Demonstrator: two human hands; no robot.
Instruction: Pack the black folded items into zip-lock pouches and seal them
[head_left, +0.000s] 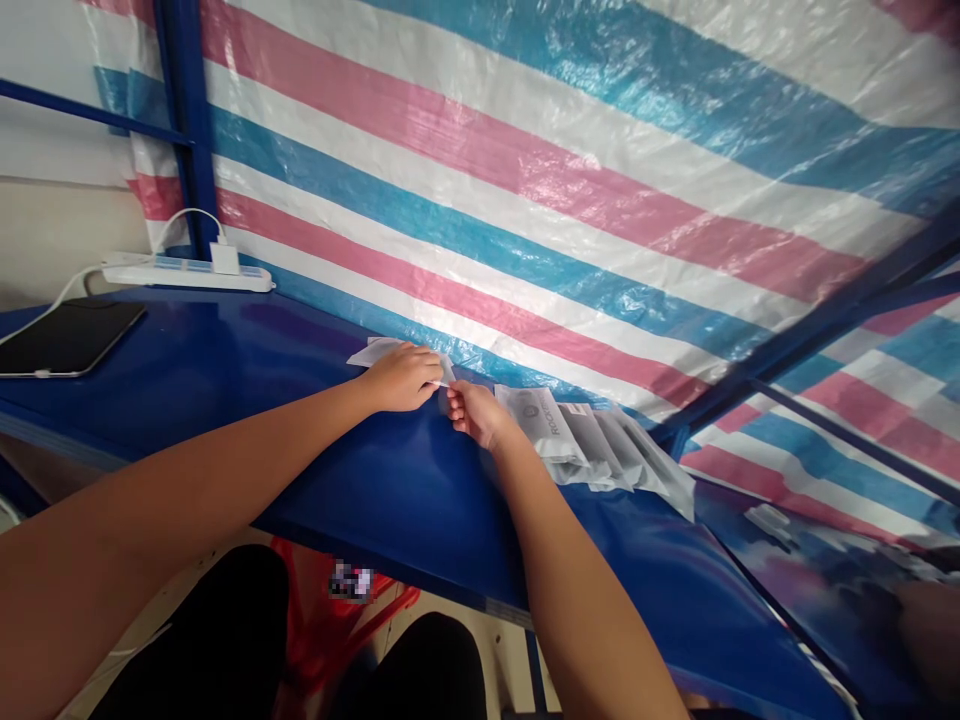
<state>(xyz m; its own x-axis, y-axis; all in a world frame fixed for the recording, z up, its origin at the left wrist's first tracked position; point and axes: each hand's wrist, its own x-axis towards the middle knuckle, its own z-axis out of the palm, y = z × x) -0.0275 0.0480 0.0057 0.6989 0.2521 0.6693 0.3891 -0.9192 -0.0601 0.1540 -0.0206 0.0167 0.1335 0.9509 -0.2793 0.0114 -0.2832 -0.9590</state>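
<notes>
A flat white packet (370, 352), probably paper or plastic, lies on the blue table (390, 480) against the striped sheet. My left hand (406, 378) lies over it with curled fingers and covers much of it. My right hand (475, 412) is closed in a pinch at the packet's right edge, close beside the left fingertips. Just right of that hand, several pale sealed packages (541, 425) overlap in a row. The front one bears dark lettering that starts with "ROCK" and a round mark.
A striped plastic sheet (480, 200) hangs behind the table on a blue metal frame (196, 130). At the left are a white power strip (187, 272) with a plugged-in charger and a dark tablet (75, 335) with a cable. A red stool (315, 630) stands below the table edge.
</notes>
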